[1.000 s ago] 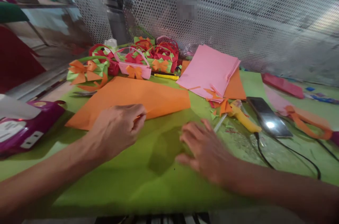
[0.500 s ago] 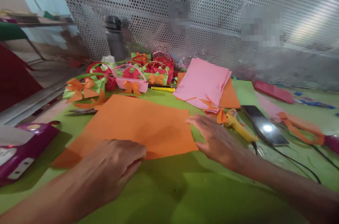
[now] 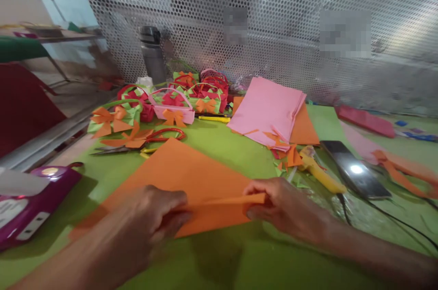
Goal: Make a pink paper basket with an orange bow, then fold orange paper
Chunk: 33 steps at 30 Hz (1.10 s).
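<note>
An orange paper sheet (image 3: 178, 166) lies at a slant in front of me, its near edge raised and curled over into a narrow strip. My left hand (image 3: 147, 221) pinches that edge near the middle, thumb below and fingers on top. Farther right, my right hand (image 3: 277, 203) grips the same edge between thumb and fingers, and the strip's end pokes out past the fingertips. Just beyond the sheet are scissors (image 3: 171, 134) with red handles, partly covered by orange paper scraps (image 3: 132, 137). A yellow glue gun (image 3: 321, 171) lies to the right of my right hand.
Several small paper baskets (image 3: 174, 112) with bows stand at the back, by a grey bottle (image 3: 153, 57). A pink paper stack (image 3: 267, 107) and a yellow cutter (image 3: 214, 119) lie nearby. A phone (image 3: 356, 171) with a cable sits right, a purple device (image 3: 56, 189) left.
The orange sheet has come nearer and turned, uncovering the scissors' red handles. My right hand went from open over the green surface to gripping the sheet's edge, which now curls up.
</note>
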{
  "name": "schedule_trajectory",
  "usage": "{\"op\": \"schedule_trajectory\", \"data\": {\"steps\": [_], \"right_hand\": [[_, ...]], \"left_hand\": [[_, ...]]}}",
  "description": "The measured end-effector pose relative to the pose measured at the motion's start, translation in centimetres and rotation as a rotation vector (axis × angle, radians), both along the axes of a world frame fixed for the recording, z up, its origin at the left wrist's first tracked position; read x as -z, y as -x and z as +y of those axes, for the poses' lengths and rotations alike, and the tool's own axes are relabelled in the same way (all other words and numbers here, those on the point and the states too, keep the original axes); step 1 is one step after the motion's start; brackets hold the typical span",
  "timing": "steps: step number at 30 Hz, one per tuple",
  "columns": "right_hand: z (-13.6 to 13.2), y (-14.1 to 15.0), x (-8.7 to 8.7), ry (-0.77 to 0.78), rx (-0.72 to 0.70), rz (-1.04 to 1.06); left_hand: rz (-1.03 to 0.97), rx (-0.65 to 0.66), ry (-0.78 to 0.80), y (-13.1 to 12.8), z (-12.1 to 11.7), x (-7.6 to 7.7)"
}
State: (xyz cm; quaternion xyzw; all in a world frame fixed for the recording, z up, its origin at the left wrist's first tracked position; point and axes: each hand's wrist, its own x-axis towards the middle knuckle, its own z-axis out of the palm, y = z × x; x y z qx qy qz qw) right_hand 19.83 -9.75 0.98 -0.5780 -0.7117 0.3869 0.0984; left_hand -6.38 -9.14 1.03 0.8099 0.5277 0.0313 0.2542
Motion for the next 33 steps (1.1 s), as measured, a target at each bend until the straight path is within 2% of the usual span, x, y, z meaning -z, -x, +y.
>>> {"op": "schedule_trajectory", "data": {"steps": [3,11,16,20,27,33], "right_hand": [[0.4,-0.5,0.1,-0.027,0.089,0.069],[0.1,-0.5,0.9,-0.123,0.176,-0.049],[0.6,0.0,1.1,-0.131,0.132,-0.115],[0.8,0.1,0.8,-0.113,0.098,-0.118],[0.2,-0.4,0.2,-0.12,0.099,-0.231],[0.4,-1.5,0.7,-0.147,0.14,-0.256]], "left_hand": [[0.075,0.03,0.049,-0.2,0.5,-0.2],[0.219,-0.011,0.054,0.6,1.7,0.5],[0.112,-0.073,-0.056,-0.8,2.2,-1.1],[0.024,-0.01,-0.054,-1.9,3.1,-1.8],[0.085,-0.005,-0.033,-1.4,3.6,-0.6],[0.128,0.007,-0.052,-1.0,3.8,-0.1]]}}
